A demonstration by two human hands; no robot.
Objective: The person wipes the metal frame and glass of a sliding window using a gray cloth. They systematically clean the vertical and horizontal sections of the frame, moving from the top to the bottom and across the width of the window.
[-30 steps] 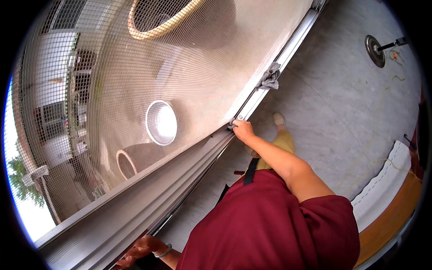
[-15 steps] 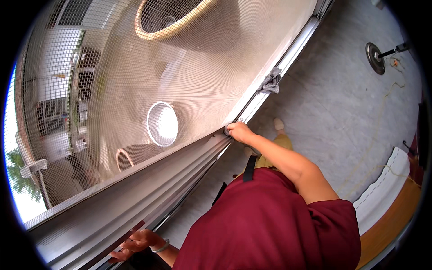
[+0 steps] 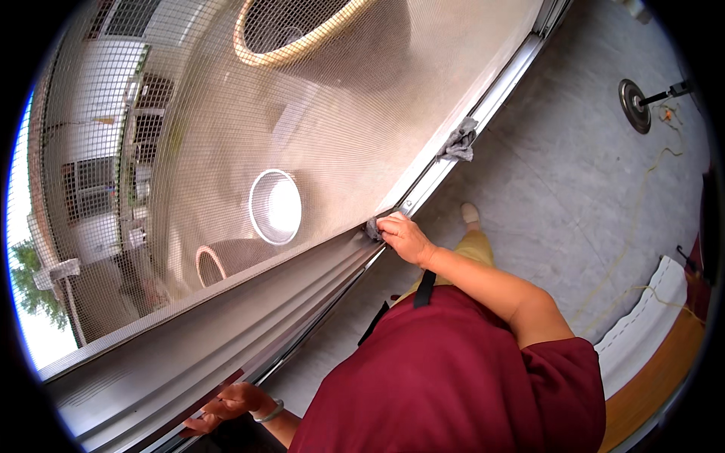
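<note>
My right hand [image 3: 406, 239] is closed on a crumpled grey cloth [image 3: 373, 229], at the corner where the metal window track [image 3: 445, 167] meets the upright window frame [image 3: 249, 332]. Part of this cloth is hidden under the fingers. Farther along the track lies a second crumpled grey cloth [image 3: 458, 141]. My left hand [image 3: 230, 404], with a pale bangle at the wrist, is against the edge of the frame at the lower left. Its fingers are bent but apart, and nothing shows in them.
A mesh screen [image 3: 340, 143] fills the window; behind it are a white round container [image 3: 275, 207] and large rimmed pots [image 3: 302, 45]. On the grey floor [image 3: 559, 166] to the right stand a round metal base [image 3: 634, 106] with a rod and a loose yellow cord [image 3: 651, 167].
My right hand has shifted slightly down and turned, and more of the grey cloth shows beside its fingers. My left hand stays at the frame's edge.
</note>
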